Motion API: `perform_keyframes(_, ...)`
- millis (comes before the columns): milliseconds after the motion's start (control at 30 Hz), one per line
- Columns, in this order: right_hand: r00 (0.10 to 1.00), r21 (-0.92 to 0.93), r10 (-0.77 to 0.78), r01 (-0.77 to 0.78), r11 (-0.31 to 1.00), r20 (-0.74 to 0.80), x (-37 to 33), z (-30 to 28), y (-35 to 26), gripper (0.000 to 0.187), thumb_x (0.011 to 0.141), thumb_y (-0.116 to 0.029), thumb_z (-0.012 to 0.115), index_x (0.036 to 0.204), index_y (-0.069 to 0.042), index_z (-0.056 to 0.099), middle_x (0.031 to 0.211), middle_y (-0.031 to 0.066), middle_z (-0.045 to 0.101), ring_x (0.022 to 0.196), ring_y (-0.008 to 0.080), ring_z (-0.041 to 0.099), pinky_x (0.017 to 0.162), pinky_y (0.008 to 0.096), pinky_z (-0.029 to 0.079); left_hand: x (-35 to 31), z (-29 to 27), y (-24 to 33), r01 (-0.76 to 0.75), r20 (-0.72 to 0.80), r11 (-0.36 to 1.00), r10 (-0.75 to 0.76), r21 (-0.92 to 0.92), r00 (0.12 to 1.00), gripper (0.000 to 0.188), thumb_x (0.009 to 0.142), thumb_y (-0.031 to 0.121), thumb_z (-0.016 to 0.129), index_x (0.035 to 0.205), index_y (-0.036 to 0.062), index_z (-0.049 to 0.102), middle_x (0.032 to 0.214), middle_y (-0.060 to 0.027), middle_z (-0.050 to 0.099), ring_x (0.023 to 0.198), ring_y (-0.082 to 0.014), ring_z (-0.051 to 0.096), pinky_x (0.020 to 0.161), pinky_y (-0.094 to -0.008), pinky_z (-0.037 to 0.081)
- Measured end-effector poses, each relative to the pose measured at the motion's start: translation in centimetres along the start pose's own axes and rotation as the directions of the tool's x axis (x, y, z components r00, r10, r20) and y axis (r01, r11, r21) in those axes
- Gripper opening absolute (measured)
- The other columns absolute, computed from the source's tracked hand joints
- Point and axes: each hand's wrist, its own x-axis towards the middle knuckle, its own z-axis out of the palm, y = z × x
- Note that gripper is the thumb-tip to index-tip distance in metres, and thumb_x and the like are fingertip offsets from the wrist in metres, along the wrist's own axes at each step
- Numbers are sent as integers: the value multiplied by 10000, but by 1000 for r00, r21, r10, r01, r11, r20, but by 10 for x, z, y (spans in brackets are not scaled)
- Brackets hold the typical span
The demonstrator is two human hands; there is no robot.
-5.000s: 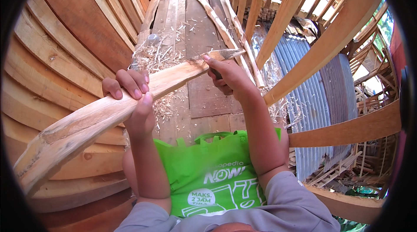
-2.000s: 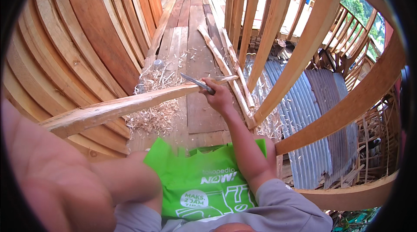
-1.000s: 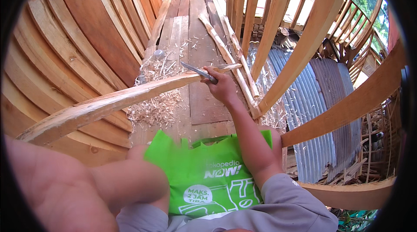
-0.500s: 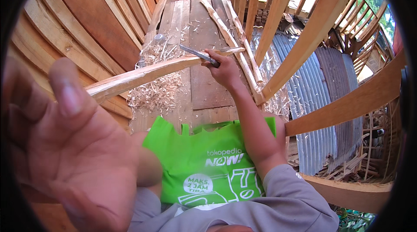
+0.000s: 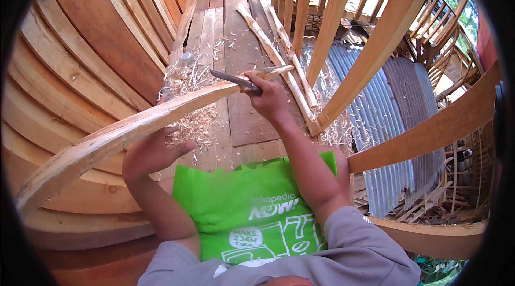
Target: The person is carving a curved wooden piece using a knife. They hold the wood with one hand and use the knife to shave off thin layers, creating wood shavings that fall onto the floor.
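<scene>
A long, pale, debarked wooden pole (image 5: 115, 129) slants across in front of me, from the lower left up to a narrow end past my right hand. My right hand (image 5: 270, 101) is closed round the dark handle of a knife (image 5: 229, 78), its blade pointing left above the pole; the fingers rest against the pole's far part. My left hand (image 5: 153, 153) is under the pole with its thumb stretched out and fingers apart. The pole hides part of those fingers, and whether the hand touches it I cannot tell. A green bag (image 5: 214, 195) covers my lap.
Curled wood shavings (image 5: 196, 128) litter the plank floor (image 5: 252, 120), with a small clear cup (image 5: 186, 58) among them. Two stripped poles (image 5: 268, 45) lie ahead. A board wall (image 5: 91, 28) rises at left; slanted railing slats (image 5: 375, 45) and corrugated metal sheets (image 5: 378, 109) are at right.
My left hand has moved from close in front of the camera, forward and down to under the pole. The pole's near part now shows. My right hand keeps the knife in about the same place.
</scene>
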Motion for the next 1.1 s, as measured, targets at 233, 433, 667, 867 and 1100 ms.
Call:
perform_keyframes(233, 998, -32, -42, 40, 999, -56, -1, 9, 1, 421, 827, -314, 750, 1236, -250, 669, 758, 92, 703, 698, 307, 689, 606, 443, 508, -2, 16, -11, -273, -239, 933, 217, -236, 946, 1038, 905, 562, 641, 1563, -21, 88, 1533, -228, 338, 1423, -311, 378, 1157, -429, 344)
perform_keyframes(433, 992, -67, -60, 53, 996, -115, 0, 10, 2, 448, 815, -307, 770, 1243, -215, 676, 740, 91, 690, 654, 294, 674, 581, 414, 501, 12, 22, 17, -452, -399, 801, 295, -392, 868, 922, 930, 487, 648, 1542, -28, 190, 1500, -206, 415, 1425, -296, 371, 1185, -449, 288)
perform_keyframes(667, 997, 22, 30, -32, 999, 66, 5, -10, -12, 450, 825, -300, 781, 1233, -141, 681, 733, 96, 683, 675, 280, 675, 618, 408, 505, 63, 49, 6, -757, -702, 253, 285, -602, 653, 231, 909, 175, 645, 1075, 81, 515, 1154, -112, 560, 1324, -294, 446, 1205, -515, 246)
perform_keyframes(867, 964, 145, 198, -225, 964, 179, 11, -50, -34, 357, 899, -265, 715, 1140, -14, 634, 789, 181, 648, 724, 303, 625, 673, 405, 482, 78, 44, 8, -838, -711, 198, 454, -508, 538, 283, 730, 52, 644, 866, 146, 414, 835, -23, 437, 919, -174, 464, 1084, -436, 325)
perform_keyframes(1100, 909, 92, 247, -293, 952, 337, 10, -41, -33, 295, 1002, -267, 565, 947, 18, 619, 760, 132, 602, 718, 254, 562, 671, 397, 449, 82, 42, 13, -838, -686, 156, 507, -523, 523, 319, 675, 55, 595, 878, 186, 387, 832, 12, 388, 881, -166, 403, 1026, -408, 312)
